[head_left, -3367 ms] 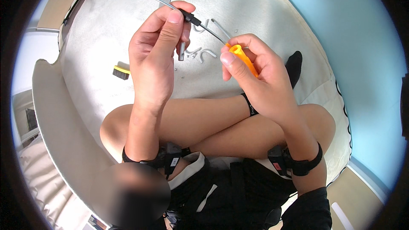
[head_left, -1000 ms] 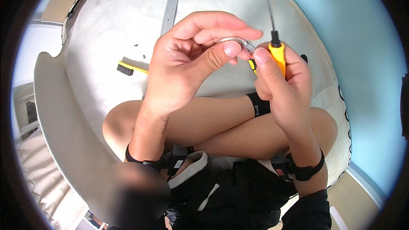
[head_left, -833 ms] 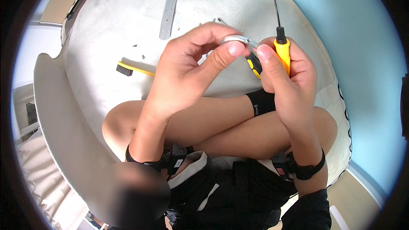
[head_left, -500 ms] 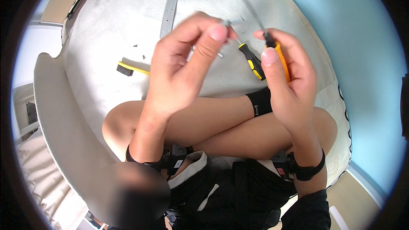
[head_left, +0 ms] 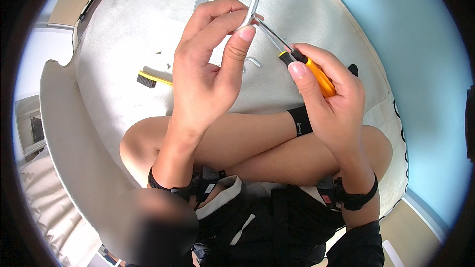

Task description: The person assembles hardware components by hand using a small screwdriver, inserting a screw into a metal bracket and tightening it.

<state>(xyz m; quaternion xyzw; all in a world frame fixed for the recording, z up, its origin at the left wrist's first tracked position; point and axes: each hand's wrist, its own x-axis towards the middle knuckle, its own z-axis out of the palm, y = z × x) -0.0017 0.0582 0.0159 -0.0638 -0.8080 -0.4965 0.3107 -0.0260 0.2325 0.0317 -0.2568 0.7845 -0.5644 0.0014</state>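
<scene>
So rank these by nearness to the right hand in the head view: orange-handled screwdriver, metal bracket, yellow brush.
1. orange-handled screwdriver: gripped in the right hand.
2. metal bracket: up-left, pinched by the left hand.
3. yellow brush: far left, on the white cushion.

Orange-and-black screwdriver, silver bracket, yellow-handled black brush, white cloth.

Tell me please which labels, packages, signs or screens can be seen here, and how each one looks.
White label: small rectangle on the black left wristband.
Red label: small rectangle on the black right wristband.
Dark rectangle at the far left edge: perhaps a screen, too small to tell.
No packages or signs.
</scene>
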